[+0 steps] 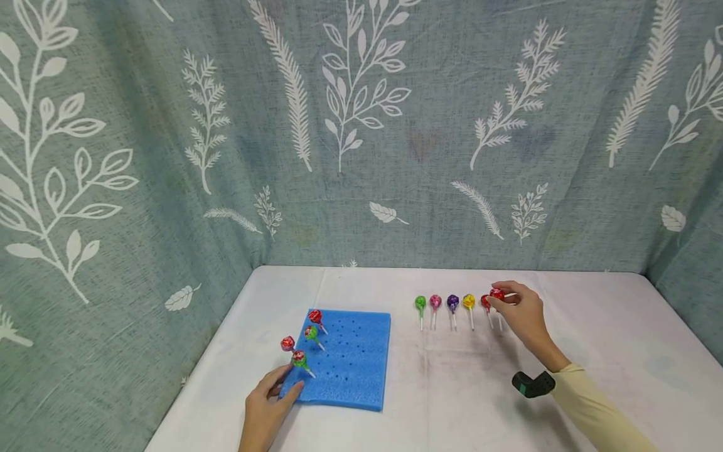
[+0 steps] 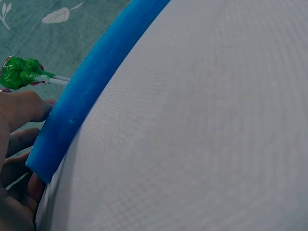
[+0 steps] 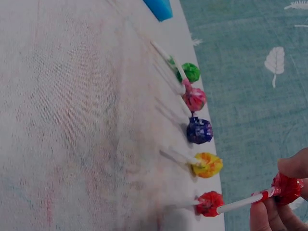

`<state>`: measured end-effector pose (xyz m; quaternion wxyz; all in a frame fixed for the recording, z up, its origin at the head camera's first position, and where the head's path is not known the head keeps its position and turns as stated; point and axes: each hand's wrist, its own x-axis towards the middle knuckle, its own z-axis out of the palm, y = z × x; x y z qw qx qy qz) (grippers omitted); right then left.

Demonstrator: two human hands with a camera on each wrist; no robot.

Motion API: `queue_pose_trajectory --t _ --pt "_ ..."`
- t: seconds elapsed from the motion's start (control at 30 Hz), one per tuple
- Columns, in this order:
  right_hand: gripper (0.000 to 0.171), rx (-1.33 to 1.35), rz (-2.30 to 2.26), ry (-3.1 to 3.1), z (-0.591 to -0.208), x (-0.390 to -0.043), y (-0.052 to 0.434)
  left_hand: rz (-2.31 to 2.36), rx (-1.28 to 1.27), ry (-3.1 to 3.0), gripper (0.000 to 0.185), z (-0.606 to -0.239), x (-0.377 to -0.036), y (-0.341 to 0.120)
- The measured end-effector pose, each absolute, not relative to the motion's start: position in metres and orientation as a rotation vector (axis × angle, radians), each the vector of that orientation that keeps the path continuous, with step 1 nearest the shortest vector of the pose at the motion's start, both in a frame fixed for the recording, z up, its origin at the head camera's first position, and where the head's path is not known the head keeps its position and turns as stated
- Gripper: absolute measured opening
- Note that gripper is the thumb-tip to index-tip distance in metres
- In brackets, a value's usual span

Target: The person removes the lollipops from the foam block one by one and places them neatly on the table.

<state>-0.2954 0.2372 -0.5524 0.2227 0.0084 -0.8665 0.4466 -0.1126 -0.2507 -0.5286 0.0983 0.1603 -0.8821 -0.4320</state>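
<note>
My right hand (image 1: 522,314) pinches a red lollipop (image 3: 287,188) by its wrapped head, the white stick pointing away from the fingers. It is at the right end of a row of lollipops, beside another red lollipop (image 3: 210,203). My left hand (image 1: 270,402) grips the near left corner of a blue foam board (image 1: 356,395), its thumb along the near edge. Along the board's left side, several lollipops stand in holes, among them a red one (image 1: 315,316) and a red-and-green one (image 1: 299,359). Small holes dot the rest of the foam.
Left of the right hand lie a yellow lollipop (image 1: 469,302), a purple one (image 1: 453,302), a pink one (image 1: 435,302) and a green one (image 1: 420,303), sticks toward me. The white-covered table (image 1: 452,389) ends at a leafy green-grey curtain (image 1: 361,232).
</note>
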Motion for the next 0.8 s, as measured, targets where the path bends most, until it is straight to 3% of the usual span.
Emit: queue_pose_trajectory --t 0.5,0.8 --pt "0.034 -0.118 1.251 -2.485 -0.545 -0.292 0.246 -1.275 0.516 -2.623 0.052 -0.526 -0.111 -0.248" --pt "0.034 -0.217 1.338 -2.554 -0.501 -0.266 0.233 -1.252 0.5 -2.639 0.053 -0.526 -0.111 -0.248"
